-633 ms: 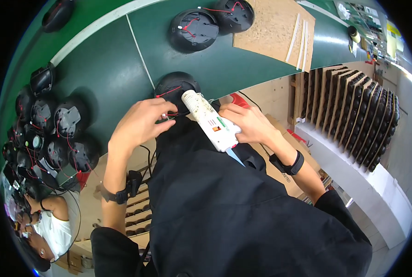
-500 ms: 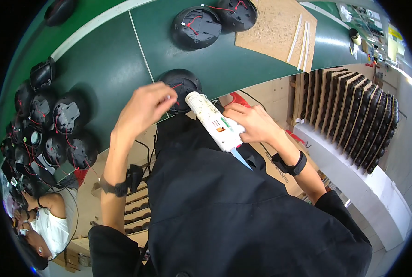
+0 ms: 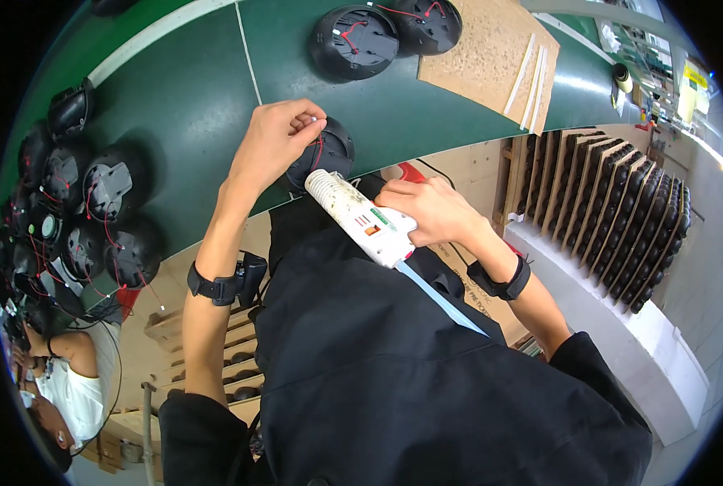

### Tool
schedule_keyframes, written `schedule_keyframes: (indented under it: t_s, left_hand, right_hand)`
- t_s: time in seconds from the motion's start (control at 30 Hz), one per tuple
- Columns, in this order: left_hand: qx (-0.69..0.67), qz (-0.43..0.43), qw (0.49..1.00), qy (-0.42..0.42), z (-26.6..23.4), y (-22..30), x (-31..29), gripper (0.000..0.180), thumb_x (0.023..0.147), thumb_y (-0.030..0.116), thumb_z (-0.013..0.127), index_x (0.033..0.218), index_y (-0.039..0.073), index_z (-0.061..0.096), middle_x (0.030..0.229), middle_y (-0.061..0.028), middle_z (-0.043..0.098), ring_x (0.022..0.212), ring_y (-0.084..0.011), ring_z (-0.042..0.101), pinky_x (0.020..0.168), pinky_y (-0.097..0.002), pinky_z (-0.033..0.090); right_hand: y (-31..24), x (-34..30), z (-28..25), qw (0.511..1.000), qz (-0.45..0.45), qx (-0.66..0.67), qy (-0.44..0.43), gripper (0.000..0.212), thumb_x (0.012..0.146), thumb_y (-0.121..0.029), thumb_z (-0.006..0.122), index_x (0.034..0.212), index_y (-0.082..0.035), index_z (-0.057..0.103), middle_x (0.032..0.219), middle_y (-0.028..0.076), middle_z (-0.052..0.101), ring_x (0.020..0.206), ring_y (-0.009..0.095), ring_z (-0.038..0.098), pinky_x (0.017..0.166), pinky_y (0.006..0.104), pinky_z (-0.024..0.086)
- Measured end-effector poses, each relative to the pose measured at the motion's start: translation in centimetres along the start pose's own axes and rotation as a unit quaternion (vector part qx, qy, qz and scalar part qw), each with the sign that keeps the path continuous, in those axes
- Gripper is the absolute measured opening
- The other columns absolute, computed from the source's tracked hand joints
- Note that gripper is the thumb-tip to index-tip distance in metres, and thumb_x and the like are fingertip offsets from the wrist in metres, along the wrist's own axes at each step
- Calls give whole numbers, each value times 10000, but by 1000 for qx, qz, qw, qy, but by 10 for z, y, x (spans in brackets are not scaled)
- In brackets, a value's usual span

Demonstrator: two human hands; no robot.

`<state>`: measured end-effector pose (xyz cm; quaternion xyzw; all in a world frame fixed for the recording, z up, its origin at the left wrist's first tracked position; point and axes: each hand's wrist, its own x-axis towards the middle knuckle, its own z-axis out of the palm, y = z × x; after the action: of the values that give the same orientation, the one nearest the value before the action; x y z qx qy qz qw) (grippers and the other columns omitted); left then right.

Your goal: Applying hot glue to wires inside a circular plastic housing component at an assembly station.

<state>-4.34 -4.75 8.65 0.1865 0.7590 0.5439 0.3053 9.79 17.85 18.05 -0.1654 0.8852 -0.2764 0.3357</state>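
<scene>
A black round housing (image 3: 341, 152) lies near the edge of the green table, partly hidden by my left hand and the tool's nose. My left hand (image 3: 280, 139) is closed in a pinch over it, on a thin red wire (image 3: 320, 152) that runs down into the housing; a small white connector (image 3: 314, 120) shows at the fingertips. My right hand (image 3: 433, 212) is wrapped round the handle of a white hot glue gun (image 3: 360, 217) with brownish stains. Its nose points at the housing's near side; whether it touches cannot be seen. From its rear trails a pale blue glue stick (image 3: 441, 301).
Two similar black housings (image 3: 355, 44) with red wires sit farther back, beside a brown board (image 3: 479, 61) bearing white strips (image 3: 522, 77). Several more housings (image 3: 109, 190) crowd the left. A rack of black round parts (image 3: 613, 211) stands right. Another person (image 3: 78, 381) works at lower left.
My left hand has moved up and slightly right, lifting the wire's end above the housing. The glue gun has shifted a little left and down with my right hand.
</scene>
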Motion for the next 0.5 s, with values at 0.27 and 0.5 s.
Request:
schedule_keyframes:
  t_s: [0.27,0.5]
  left_hand:
    - [-3,18,1000,26,-6,-3,-5,138,893,88,716,996,-3,707,811,-70,680,716,-116,634,661,-261,531]
    - [-47,-28,998,31,-21,3,-26,246,909,27,659,1146,12,592,772,-9,591,670,-58,542,623,-234,456]
  right_hand:
    - [-1,0,0,999,36,2,-6,427,598,-109,721,1017,-100,637,870,73,619,768,341,641,693,444,506]
    - [4,-4,1,1000,6,0,10,359,615,-124,719,964,-98,637,801,83,605,751,353,630,706,452,497]
